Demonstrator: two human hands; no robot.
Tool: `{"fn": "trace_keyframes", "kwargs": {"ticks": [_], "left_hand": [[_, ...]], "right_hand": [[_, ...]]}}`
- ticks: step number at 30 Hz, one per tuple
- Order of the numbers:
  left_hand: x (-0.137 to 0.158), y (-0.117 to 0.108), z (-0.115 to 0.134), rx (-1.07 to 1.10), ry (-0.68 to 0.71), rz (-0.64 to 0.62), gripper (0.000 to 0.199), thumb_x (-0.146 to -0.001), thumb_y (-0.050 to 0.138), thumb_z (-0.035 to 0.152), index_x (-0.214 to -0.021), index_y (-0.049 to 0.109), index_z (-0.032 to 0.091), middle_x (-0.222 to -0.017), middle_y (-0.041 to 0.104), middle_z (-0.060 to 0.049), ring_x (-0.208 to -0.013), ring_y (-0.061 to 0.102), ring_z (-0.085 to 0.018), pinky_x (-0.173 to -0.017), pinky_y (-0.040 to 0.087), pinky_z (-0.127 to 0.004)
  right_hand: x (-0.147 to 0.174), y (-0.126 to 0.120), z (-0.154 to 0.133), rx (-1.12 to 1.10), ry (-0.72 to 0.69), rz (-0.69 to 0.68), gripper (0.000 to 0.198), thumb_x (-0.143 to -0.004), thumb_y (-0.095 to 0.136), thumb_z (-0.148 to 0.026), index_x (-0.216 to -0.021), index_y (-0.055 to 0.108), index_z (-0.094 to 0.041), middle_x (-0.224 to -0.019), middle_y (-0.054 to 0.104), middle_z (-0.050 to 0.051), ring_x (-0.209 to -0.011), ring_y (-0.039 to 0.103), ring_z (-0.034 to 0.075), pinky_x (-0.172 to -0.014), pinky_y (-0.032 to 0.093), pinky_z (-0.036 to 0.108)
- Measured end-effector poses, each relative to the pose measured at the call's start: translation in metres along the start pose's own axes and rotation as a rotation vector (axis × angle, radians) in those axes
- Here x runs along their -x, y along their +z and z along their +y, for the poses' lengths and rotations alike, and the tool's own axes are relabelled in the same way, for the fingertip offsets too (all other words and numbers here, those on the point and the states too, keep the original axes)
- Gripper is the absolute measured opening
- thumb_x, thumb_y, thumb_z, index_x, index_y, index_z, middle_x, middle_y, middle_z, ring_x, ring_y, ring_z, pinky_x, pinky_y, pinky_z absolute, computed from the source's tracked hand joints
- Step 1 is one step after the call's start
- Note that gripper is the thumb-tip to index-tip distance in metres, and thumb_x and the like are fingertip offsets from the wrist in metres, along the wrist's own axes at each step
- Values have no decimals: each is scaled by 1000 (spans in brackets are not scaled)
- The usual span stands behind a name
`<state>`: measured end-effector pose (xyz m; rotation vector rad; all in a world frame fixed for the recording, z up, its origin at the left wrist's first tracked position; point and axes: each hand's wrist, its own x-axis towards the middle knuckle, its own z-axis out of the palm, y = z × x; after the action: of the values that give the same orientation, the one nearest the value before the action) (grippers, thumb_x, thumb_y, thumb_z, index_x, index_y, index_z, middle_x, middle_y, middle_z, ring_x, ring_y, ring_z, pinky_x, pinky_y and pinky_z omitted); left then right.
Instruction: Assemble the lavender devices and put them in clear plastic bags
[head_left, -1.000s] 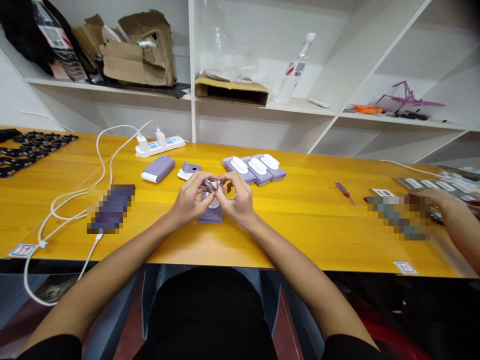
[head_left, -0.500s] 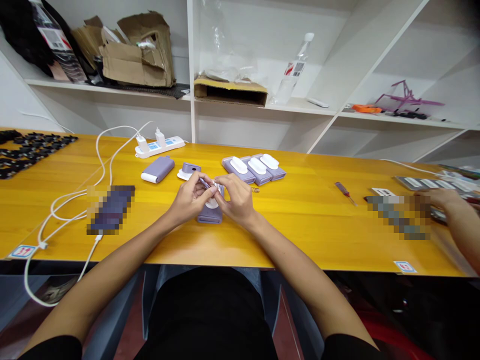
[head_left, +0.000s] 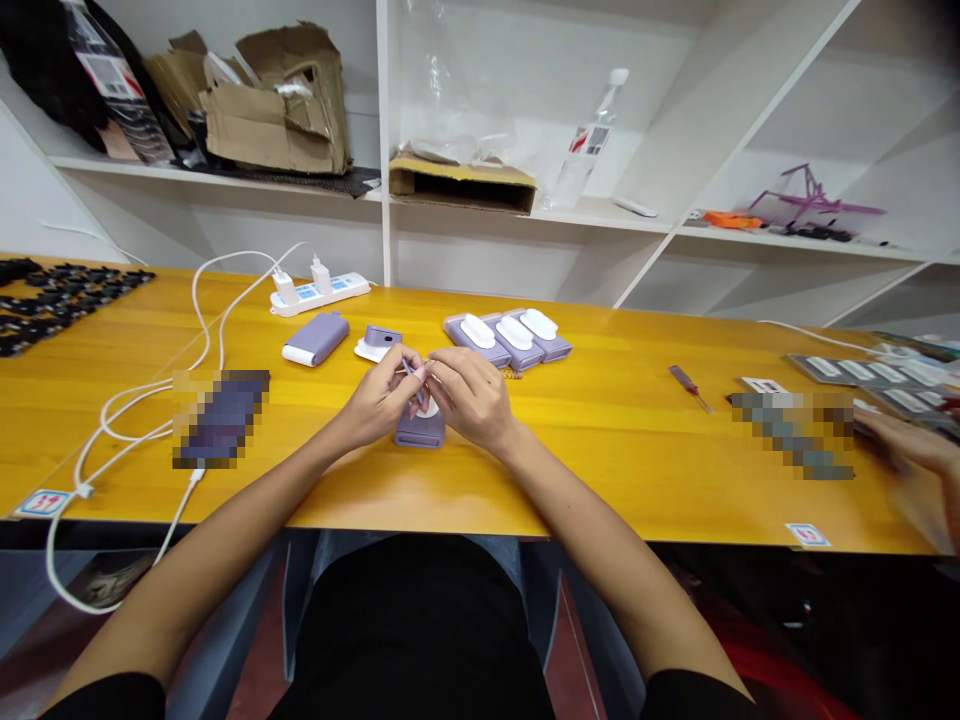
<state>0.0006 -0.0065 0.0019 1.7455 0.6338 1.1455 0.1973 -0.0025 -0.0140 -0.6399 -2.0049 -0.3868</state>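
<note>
White shelving [head_left: 385,240] towers at the back, and down below runs the yellow bench [head_left: 600,450], wide across the view. Up on the shelf, a torn cardboard box [head_left: 274,125]. To the middle of the bench now, nearer the front edge than the right: here are the left hand [head_left: 381,402] and the right hand [head_left: 474,402], brought together, fingertips meeting! The left has a thin purple piece [head_left: 409,378] pinched between its fingers; what the right fingertips grip there, if anything, is too small to tell. Over by the bench's right edge, a co-worker's hand [head_left: 911,440], blurred. A white power strip [head_left: 322,293] lies along the back edge, left of centre, and a pixelated dark device [head_left: 225,420] near the left front corner. Look directly beneath the hands: a purple block [head_left: 420,432] flat on the bench, a white part on top, half covered. Three white-topped purple blocks [head_left: 517,335] stand side by side towards the back edge, a purple case [head_left: 321,338] off to their left. A screwdriver [head_left: 688,384] lies right of centre. And smallest, a little coil [head_left: 513,375], just beyond the right hand!
</note>
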Motion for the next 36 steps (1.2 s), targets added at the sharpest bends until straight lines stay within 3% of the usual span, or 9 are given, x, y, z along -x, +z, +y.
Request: {"fn": "trace_keyframes", "kwargs": {"ticks": [9, 14, 19, 23, 30, 36], "left_hand": [[-1, 0, -7, 3, 29, 50, 33, -105, 66, 51, -99, 49, 24, -80, 66, 2, -65, 69, -14, -60, 57, -28], [0, 1, -11, 12, 22, 52, 31, -106, 66, 49, -100, 49, 23, -78, 68, 2, -63, 69, -14, -60, 57, -27], [-1, 5, -5, 122, 9, 34, 33, -105, 66, 50, -100, 48, 23, -75, 69, 2, -61, 69, -14, -56, 56, -26], [-3, 7, 1, 244, -30, 16, 36, -101, 71, 50, -99, 48, 23, -77, 70, 2, -61, 71, -15, -52, 55, -26], [-5, 4, -1, 309, -98, 19, 38, -97, 76, 51, -98, 51, 22, -80, 68, 2, -59, 69, -14, -52, 57, -26], [-4, 3, -5, 214, -46, 36, 42, -96, 78, 55, -97, 52, 21, -86, 66, 1, -61, 68, -13, -52, 60, -26]], "right_hand": [[-2, 4, -8, -78, 101, 23, 29, -109, 53, -24, -134, 67, -24, -119, 78, 16, -110, 74, 32, -96, 63, 53], [-3, 5, -8, 42, 68, -50, 31, -113, 44, -24, -137, 63, -16, -112, 77, 17, -100, 73, 30, -89, 61, 46], [-5, -1, -8, 225, 71, -117, 27, -115, 44, -27, -125, 66, -15, -98, 75, 13, -86, 70, 25, -77, 57, 38], [-5, -2, -13, 266, 67, -74, 25, -115, 44, -27, -122, 65, -15, -92, 73, 11, -80, 69, 24, -70, 54, 35], [-6, -5, -22, -19, 203, -60, 21, -112, 50, -26, -128, 60, -16, -104, 73, 12, -88, 70, 24, -78, 57, 38], [-8, -10, -21, -308, 429, -38, 16, -97, 69, -27, -109, 58, -23, -86, 65, -1, -64, 55, 13, -61, 48, 29]]}}
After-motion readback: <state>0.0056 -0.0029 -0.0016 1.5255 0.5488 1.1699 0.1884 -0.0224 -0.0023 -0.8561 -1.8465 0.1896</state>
